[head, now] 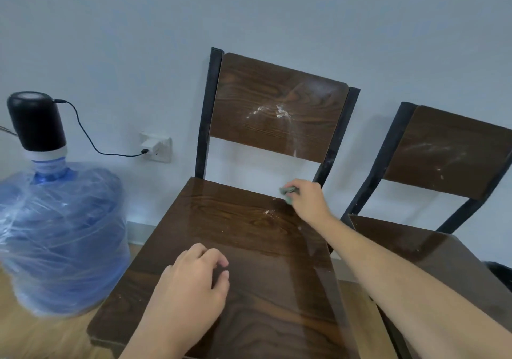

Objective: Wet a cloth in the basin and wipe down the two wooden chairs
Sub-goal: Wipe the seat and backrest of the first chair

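Note:
Two dark wooden chairs with black metal frames stand against the wall. On the near chair (238,236), my right hand (306,199) presses a small grey-green cloth (288,192) onto the back right corner of the seat, next to white specks. White smears mark its backrest (277,109). My left hand (194,281) rests on the front of the same seat, fingers loosely curled, holding nothing. The second chair (443,150) stands to the right, with faint white streaks on its backrest. No basin is in view.
A large blue water bottle (61,236) wrapped in plastic, with a black pump on top, stands on the wooden floor left of the near chair. Its cable runs to a wall socket (156,148). A dark object (498,272) sits low at the right edge.

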The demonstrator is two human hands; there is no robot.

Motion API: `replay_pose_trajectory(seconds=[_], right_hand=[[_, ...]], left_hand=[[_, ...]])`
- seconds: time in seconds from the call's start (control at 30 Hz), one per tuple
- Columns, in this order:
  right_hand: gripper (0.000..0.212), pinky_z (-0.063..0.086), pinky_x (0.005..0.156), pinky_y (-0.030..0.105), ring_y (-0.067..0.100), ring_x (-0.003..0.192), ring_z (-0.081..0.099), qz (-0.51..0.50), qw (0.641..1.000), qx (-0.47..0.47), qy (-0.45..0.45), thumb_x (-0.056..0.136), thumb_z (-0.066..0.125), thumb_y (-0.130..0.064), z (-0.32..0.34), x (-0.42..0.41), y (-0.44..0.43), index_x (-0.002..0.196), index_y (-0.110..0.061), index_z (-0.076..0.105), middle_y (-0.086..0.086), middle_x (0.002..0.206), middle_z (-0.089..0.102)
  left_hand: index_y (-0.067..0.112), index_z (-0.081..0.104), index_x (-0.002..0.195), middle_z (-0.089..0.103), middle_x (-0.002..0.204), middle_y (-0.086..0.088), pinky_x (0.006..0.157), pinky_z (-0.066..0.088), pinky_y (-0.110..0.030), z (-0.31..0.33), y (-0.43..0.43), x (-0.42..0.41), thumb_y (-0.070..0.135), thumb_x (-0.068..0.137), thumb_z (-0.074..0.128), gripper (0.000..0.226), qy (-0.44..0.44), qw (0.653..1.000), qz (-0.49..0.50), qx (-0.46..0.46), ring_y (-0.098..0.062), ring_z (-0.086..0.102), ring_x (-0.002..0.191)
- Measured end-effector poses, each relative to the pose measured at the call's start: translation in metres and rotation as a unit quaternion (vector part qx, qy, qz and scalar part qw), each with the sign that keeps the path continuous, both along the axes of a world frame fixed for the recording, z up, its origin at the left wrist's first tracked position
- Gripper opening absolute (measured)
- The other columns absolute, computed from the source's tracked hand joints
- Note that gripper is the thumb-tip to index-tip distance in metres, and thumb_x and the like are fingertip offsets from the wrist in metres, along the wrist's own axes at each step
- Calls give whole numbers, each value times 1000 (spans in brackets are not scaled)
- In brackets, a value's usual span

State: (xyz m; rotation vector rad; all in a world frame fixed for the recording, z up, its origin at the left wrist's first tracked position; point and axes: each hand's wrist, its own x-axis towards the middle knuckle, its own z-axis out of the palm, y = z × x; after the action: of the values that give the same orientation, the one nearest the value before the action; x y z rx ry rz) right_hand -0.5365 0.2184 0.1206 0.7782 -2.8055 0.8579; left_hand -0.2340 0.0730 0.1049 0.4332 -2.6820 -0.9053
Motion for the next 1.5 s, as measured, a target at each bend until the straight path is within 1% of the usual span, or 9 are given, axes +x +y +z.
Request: replay_pose_trajectory(seconds=[0.1, 0.43, 0.77, 0.9, 1.0, 1.13, 1.33, 1.4, 1.5], right_hand=[[22, 46, 87, 22, 20, 102, 66, -48, 999, 17, 11, 96, 66, -2, -9, -9, -7, 112, -10, 77, 9, 114, 75], [34, 45, 97, 23, 24, 119, 61, 30, 999, 17, -33, 97, 58, 5, -15, -4, -17, 116, -15, 78, 8, 125, 72], [35, 41, 68, 5, 5, 103, 60, 109, 989, 28, -92, 99, 62, -8, -10, 21, -18, 97, -40, 76, -15, 110, 69], [36, 43, 81, 12, -7, 106, 60, 156, 979, 59, -117, 98, 62, -10, 2, 69, 6, 96, -43, 76, -26, 109, 69], [36, 46, 84, 11, -13, 107, 60, 214, 964, 87, -135, 97, 63, -10, 8, 121, 24, 100, -44, 75, -30, 107, 70], [39, 55, 88, 16, -5, 109, 61, 295, 931, 136, -166, 98, 60, -9, 10, 190, 47, 107, -46, 71, -24, 111, 67], [39, 50, 95, 20, 0, 112, 61, 409, 852, 239, -222, 101, 55, -10, 45, 230, 75, 113, -44, 72, -22, 113, 62], [40, 55, 92, 22, 7, 106, 67, 374, 870, 198, -251, 102, 57, -10, 59, 216, 72, 109, -44, 75, -19, 110, 65], [39, 62, 85, 25, 16, 100, 75, 215, 921, 40, -322, 100, 55, 1, 59, 174, 52, 107, -29, 80, -10, 108, 76]], left_hand=[[42, 63, 104, 52, 100, 24, 87, 54, -27, 0, -5, 4, 44, 93, 57, 13, 7, 1000, 14, 3, -3, 58, 93], [40, 64, 107, 54, 106, 22, 89, 55, -29, 0, -15, 3, 42, 95, 57, 15, 5, 1000, 19, 17, -5, 60, 97], [38, 65, 113, 53, 116, 16, 90, 56, -25, -3, -20, 5, 41, 96, 59, 18, -10, 999, 28, 35, -6, 60, 102], [37, 66, 110, 53, 117, 15, 86, 55, -22, -2, -23, 8, 39, 97, 59, 15, -21, 999, 28, 40, -6, 60, 98], [36, 67, 107, 54, 115, 14, 80, 51, -18, -2, -26, 13, 38, 96, 60, 13, -25, 998, 24, 45, -7, 60, 94], [33, 69, 108, 55, 116, 11, 76, 48, -15, 0, -36, 22, 37, 96, 61, 15, -35, 998, 26, 41, -9, 62, 92], [32, 69, 106, 56, 111, 10, 66, 38, -7, 5, -44, 33, 33, 96, 62, 11, -8, 999, 45, 29, -7, 59, 85], [32, 69, 107, 55, 113, 10, 68, 39, -8, 8, -45, 36, 33, 97, 62, 12, -2, 998, 48, 35, -9, 60, 88], [32, 68, 108, 55, 116, 10, 73, 44, -10, 11, -42, 38, 33, 97, 62, 13, -1, 998, 53, 38, -9, 60, 91]])
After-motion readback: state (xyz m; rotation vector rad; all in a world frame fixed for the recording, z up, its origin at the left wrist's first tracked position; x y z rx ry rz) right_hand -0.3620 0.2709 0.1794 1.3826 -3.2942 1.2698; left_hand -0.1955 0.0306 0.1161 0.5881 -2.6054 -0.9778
